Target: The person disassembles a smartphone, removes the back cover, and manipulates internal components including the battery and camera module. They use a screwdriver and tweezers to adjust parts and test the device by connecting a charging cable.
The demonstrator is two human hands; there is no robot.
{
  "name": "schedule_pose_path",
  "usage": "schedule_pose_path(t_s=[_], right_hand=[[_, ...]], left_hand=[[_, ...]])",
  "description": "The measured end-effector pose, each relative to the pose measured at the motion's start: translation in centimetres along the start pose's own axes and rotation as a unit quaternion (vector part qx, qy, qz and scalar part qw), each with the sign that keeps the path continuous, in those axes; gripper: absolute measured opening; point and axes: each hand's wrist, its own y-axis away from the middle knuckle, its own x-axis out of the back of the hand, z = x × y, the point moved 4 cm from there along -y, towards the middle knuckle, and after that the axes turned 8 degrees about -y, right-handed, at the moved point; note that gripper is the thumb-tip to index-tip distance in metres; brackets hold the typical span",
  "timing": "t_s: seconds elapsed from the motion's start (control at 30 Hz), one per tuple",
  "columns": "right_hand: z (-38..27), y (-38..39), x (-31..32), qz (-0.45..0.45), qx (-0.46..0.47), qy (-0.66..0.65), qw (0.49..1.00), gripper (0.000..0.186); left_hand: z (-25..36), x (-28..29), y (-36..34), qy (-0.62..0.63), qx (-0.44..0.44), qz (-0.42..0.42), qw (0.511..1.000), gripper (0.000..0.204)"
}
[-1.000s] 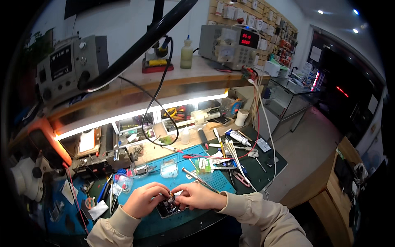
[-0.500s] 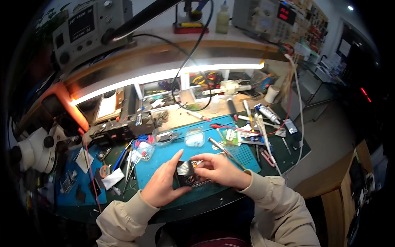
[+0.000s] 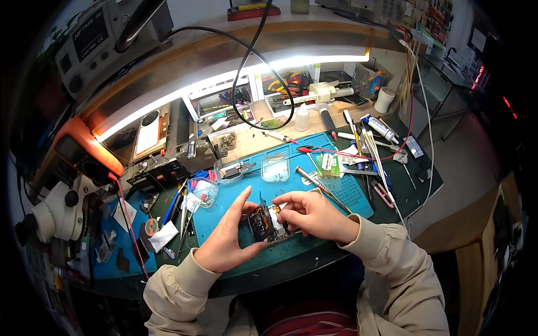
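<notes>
My left hand grips the left end of an opened phone, thumb along the near edge and fingers at the far side. Its inner parts are bare, with dark pieces on the left and a pale area in the middle. A dark piece stands tilted up from it beside my left fingers. Over the right part of the phone is my right hand, thumb and fingers bent together in a pinch. Whatever lies between those fingertips is hidden. The phone is over the near edge of a blue work mat.
Behind the phone are a clear plastic box and a screwdriver. Tweezers, swabs and a white tube crowd the right side. An orange-cased multimeter and a white microscope stand left. A black cable loops above the bench.
The view has shifted, so the bench sits higher and turned. A dark piece at the phone's left now stands tilted, showing more inner parts. My right fingers stay bent over the phone.
</notes>
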Motion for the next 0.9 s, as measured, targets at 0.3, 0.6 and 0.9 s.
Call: schedule_pose_path(t_s=[0.3, 0.6, 0.9], right_hand=[[-0.1, 0.4, 0.1, -0.001, 0.02, 0.025, 0.999, 0.042], [-2.8, 1.4, -0.3, 0.085, 0.196, 0.119, 0.97, 0.058], [-1.7, 2.1, 0.6, -0.076, -0.048, -0.082, 0.993, 0.041]], left_hand=[[0.6, -0.4, -0.2, -0.106, -0.055, 0.015, 0.993, 0.113], [-0.3, 2.6, -0.2, 0.181, 0.038, 0.067, 0.98, 0.1], [4.6, 0.6, 0.0, -0.08, -0.176, -0.037, 0.98, 0.104]])
